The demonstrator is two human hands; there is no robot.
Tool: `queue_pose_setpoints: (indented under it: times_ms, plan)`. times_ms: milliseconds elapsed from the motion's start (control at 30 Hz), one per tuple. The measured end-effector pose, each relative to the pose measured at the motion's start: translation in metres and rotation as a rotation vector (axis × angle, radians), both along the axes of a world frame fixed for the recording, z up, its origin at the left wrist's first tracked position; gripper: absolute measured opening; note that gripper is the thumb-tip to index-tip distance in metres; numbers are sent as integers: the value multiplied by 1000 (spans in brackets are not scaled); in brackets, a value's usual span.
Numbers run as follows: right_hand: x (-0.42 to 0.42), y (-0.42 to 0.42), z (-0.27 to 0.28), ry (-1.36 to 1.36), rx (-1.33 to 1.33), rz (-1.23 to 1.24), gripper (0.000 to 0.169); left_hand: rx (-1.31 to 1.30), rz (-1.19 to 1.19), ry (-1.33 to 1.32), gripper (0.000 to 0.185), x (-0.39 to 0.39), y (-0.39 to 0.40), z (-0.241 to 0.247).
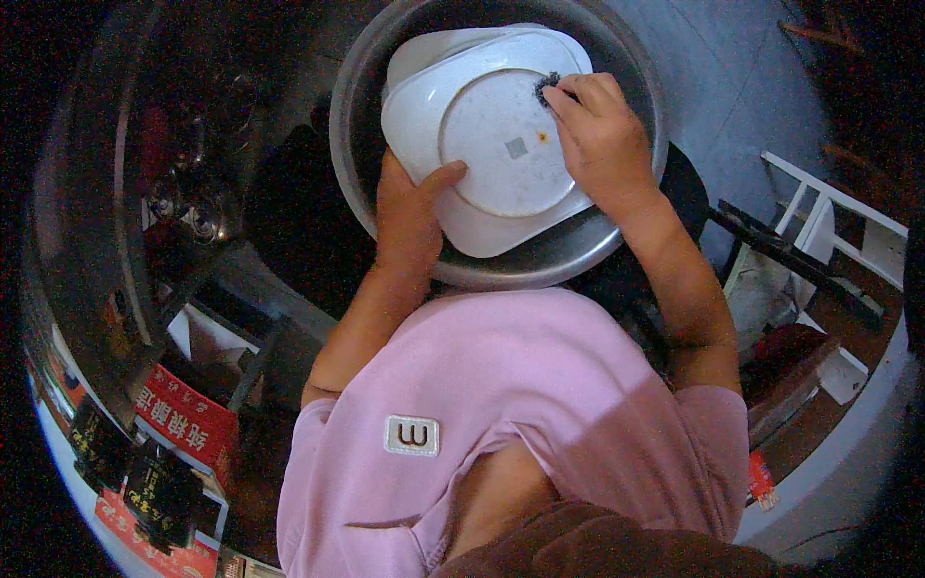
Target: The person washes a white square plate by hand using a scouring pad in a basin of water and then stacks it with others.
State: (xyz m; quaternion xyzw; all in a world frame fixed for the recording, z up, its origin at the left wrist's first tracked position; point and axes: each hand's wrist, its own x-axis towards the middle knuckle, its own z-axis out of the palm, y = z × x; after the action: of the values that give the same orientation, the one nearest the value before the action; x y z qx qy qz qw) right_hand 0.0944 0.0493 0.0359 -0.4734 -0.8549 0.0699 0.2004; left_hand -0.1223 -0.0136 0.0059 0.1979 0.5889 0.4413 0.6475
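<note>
A white plate with rounded corners is held bottom side up over a large round metal basin. Its underside has a circular foot ring, a small grey square mark and an orange-brown spot. My left hand grips the plate's near left edge, thumb on the underside and fingers hidden beneath. Between the fingertips of my right hand is a dark scouring pad, touching the underside near the ring's upper right. Another white dish shows behind the plate, inside the basin.
At the right stands a white-framed rack or piece of furniture with a dark bar beside it. Red boxes bearing writing and dark packages are at the lower left. Shiny objects lie in the dim area on the left.
</note>
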Motion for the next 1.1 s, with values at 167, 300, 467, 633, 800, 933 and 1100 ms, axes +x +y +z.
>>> queue_pose_setpoints:
  times_ms: [167,300,467,633,800,933,1100]
  plan:
    - [-19,8,-9,11,63,-29,21,-81,-65,102,66,3,4,19]
    - [-42,16,-15,61,71,72,20,-3,-94,88,66,1,6,24]
    - [-35,16,-11,-24,62,8,20,-15,-23,6,64,0,3,14]
    - [-20,7,-1,-122,14,-137,13,21,25,-63,63,3,-1,3]
    - [-50,16,-4,-92,35,-73,8,43,-35,-8,62,3,2,11]
    - [-63,20,-8,-24,10,24,6,79,-7,-56,63,1,1,-5]
    - [-16,19,5,-173,-114,-200,6,-26,32,-37,63,7,4,11]
